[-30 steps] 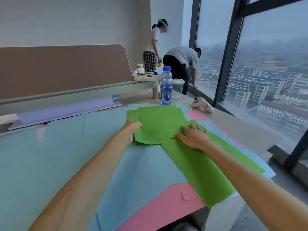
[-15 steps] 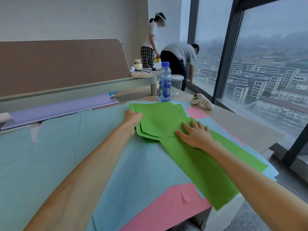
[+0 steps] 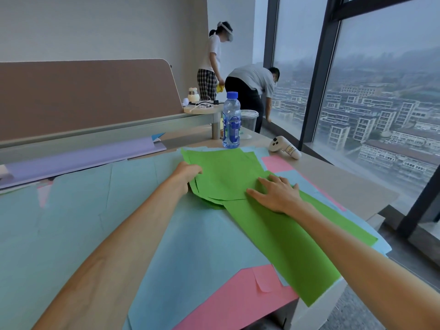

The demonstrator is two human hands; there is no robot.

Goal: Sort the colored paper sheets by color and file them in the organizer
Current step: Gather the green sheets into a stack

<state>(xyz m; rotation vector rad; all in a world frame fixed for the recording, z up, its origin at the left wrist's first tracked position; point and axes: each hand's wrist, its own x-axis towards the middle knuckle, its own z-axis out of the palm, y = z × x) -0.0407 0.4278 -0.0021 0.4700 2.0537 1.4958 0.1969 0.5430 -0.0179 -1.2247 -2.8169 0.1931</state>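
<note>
Both hands meet the green sheets (image 3: 226, 172): my left hand (image 3: 188, 173) grips their edge, my right hand (image 3: 276, 194) presses flat. A water bottle (image 3: 231, 121) and controller (image 3: 284, 147) sit just beyond.

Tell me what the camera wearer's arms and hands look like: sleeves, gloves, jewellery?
The left forearm and right forearm are bare to the frame edge, no sleeves in view. The left hand and right hand wear no gloves; no watch, bracelet or ring shows.
</note>
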